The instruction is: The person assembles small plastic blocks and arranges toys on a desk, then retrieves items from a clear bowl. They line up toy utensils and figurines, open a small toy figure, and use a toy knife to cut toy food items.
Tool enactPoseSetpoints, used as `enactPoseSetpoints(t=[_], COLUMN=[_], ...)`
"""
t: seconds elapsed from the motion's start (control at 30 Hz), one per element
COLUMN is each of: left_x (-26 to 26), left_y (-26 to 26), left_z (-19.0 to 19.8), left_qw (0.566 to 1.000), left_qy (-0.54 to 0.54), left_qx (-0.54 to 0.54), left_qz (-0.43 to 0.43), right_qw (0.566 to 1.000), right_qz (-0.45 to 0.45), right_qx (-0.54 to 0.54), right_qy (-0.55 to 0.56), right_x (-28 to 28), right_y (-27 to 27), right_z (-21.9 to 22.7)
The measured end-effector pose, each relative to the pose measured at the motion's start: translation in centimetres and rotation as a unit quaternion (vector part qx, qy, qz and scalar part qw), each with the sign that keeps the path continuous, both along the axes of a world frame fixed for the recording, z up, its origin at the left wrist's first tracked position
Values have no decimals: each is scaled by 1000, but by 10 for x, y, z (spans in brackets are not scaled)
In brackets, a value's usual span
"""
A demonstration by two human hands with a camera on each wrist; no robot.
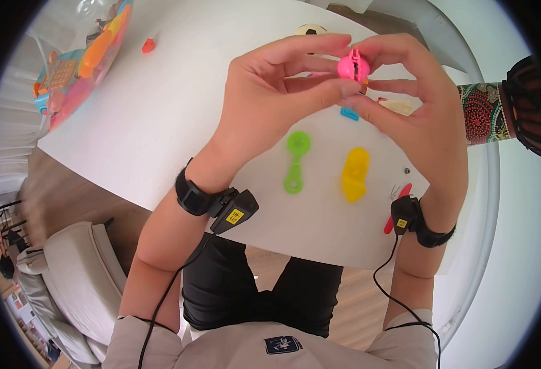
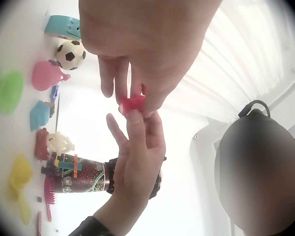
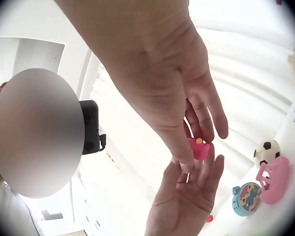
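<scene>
A small round pink toy (image 1: 353, 66) with a dark slot is held up above the white table between both hands. The left hand (image 1: 276, 98) pinches it from the left, thumb below. From the right, the right hand (image 1: 421, 104) grips it with thumb and fingers. In the left wrist view the pink toy (image 2: 132, 105) lies between the fingertips of the left hand (image 2: 142, 44) and the right hand (image 2: 137, 167). The right wrist view shows an orange knob on the pink toy (image 3: 200, 150), by the fingertips of the right hand (image 3: 162, 88) and left hand (image 3: 187, 204).
On the white table (image 1: 178, 104) lie a green spoon-like toy (image 1: 294, 161), a yellow toy (image 1: 355, 173), a red piece (image 1: 148, 45) and a football (image 2: 71, 54). A pink bag-shaped toy (image 3: 275, 180) and a toy clock (image 3: 246, 198) stand nearby. A patterned drum (image 1: 484, 114) is at the right.
</scene>
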State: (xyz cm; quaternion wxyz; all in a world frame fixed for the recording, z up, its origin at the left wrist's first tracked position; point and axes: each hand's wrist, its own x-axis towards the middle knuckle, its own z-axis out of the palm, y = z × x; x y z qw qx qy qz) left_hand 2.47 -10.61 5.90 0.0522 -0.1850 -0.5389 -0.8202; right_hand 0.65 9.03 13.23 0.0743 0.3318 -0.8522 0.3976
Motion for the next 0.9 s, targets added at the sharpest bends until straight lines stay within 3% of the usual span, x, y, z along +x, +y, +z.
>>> enactPoseSetpoints(t=[0.17,0.43,0.9], left_x=[-2,0,0], left_y=[0,-3,-5], left_z=[-4,-5,-5], left_qw=[999,995,996], left_qy=[39,93,84], left_qx=[-21,-38,-40], left_qz=[6,-7,-3], right_qw=[1000,998,995], right_qz=[-7,45,28], right_qx=[21,-30,-42], right_qy=[-7,-45,-81], right_x=[2,-2,-1], right_y=[0,6,5], right_z=[3,1,0])
